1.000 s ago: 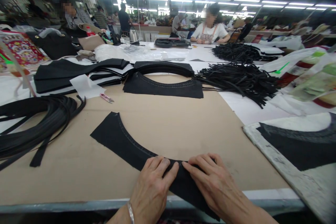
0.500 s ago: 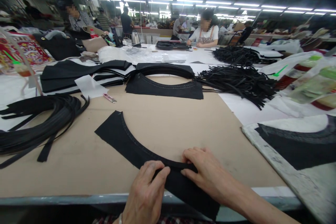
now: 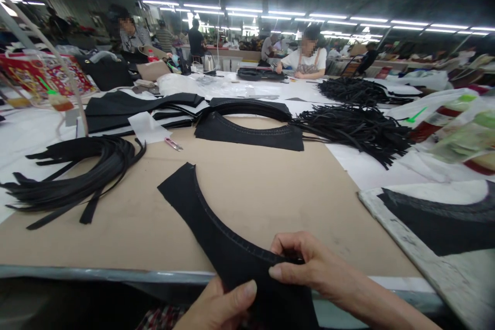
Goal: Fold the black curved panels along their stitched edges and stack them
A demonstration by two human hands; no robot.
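A curved black fabric piece [image 3: 216, 227] with a stitched inner edge stretches from the tan table board over its front edge. My right hand [image 3: 305, 263] pinches its curved edge, thumb on top and fingers behind. Lower down, my left hand [image 3: 222, 304] grips the same piece, its thumb lying on the upper face and its fingers hidden underneath. The far end of the piece rests on the board. Beyond it lies a similar curved black piece [image 3: 249, 136], in front of a stack of such pieces [image 3: 251, 107].
Black strips [image 3: 73, 180] lie coiled at left. Thread snips [image 3: 173, 144] rest beside a white paper [image 3: 149, 127]. More black strips [image 3: 356, 129] are heaped at right, near bottles in plastic bags [image 3: 444, 118]. A pale slab [image 3: 410, 247] bears another black piece. A co-worker [image 3: 307, 56] sits across.
The near part of the fabric has been lifted and turned toward me. My left hand has moved down from the curved edge to grip the body of the piece. The view has shifted slightly left.
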